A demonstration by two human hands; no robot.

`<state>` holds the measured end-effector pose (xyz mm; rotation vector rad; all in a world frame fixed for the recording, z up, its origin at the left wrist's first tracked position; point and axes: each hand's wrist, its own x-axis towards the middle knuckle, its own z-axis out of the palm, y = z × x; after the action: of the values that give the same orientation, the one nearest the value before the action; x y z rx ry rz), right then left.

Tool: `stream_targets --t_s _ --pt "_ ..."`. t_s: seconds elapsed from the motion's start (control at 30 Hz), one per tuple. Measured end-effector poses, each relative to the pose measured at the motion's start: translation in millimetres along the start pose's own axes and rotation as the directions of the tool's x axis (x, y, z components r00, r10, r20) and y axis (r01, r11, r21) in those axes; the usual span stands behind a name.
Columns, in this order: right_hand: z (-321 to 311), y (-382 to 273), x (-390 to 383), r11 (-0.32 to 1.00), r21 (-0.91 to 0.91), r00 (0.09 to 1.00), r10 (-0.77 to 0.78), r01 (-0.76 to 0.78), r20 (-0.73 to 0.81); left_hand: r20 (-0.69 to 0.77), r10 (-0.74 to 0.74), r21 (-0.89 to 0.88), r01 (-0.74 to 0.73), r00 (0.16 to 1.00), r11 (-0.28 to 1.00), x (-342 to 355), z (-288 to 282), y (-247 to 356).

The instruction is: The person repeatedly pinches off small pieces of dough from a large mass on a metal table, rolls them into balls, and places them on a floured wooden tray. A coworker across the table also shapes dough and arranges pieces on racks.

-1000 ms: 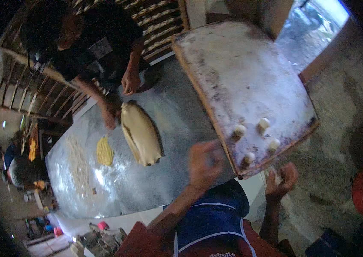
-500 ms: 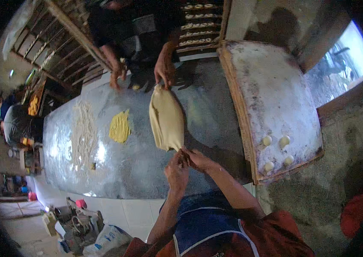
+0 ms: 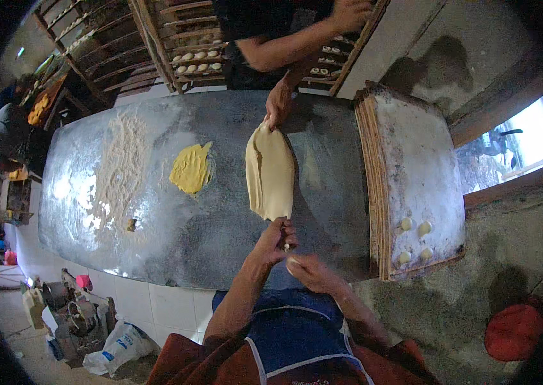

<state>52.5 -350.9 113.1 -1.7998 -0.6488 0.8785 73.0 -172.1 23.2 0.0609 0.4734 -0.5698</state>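
Observation:
A long, flattened sheet of pale dough (image 3: 271, 173) lies lengthwise away from me, a fold running along its left side. Its near end is gripped in my left hand (image 3: 274, 239), and a small bit of dough pokes out below the fingers. My right hand (image 3: 315, 274), slightly blurred, is closer to my apron with its fingers closed on a small pale piece of dough (image 3: 293, 265). Across the table, a co-worker's hand (image 3: 279, 106) pinches the far end of the sheet. That person's other hand (image 3: 351, 14) is raised to the right.
Yellow paste (image 3: 191, 168) and a strip of floury residue (image 3: 120, 163) lie left on the metal-grey table (image 3: 220, 250). Stacked boards (image 3: 415, 179) at right carry several dough balls (image 3: 406, 224). Racks of dough pieces (image 3: 197, 67) stand behind; machinery (image 3: 82, 314) sits lower left.
My right hand has come away from the sheet's near end toward me, while my left still grips it. The co-worker's free hand has risen from the table, up and right. The view has shifted.

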Motion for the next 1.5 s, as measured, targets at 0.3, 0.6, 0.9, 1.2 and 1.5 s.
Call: stream_targets --t_s 0.3,0.6,0.9,1.2,1.5 --pt "8 -6 153 0.958 0.224 0.955 -0.224 0.179 0.196 0.317 0.381 0.717 0.043 0.869 -0.696 -62 -23 -17" --pt "47 63 56 0.739 -0.544 0.801 -0.569 0.398 -0.187 0.496 0.237 0.648 -0.174 0.835 -0.742 -142 74 11" --pt "-1 78 58 0.656 -0.67 0.688 -0.308 -0.347 -0.657 0.493 0.771 0.647 0.423 0.403 -0.634 -61 -47 53" --pt "-47 120 23 0.674 -0.733 0.706 -0.476 -0.09 -0.524 0.533 0.736 0.745 0.18 0.417 -0.642 -91 -43 57" --pt "-20 115 -2 0.899 -0.389 0.837 -0.049 -0.2 -0.544 0.569 0.571 0.7 0.015 0.592 -0.714 -118 -62 50"
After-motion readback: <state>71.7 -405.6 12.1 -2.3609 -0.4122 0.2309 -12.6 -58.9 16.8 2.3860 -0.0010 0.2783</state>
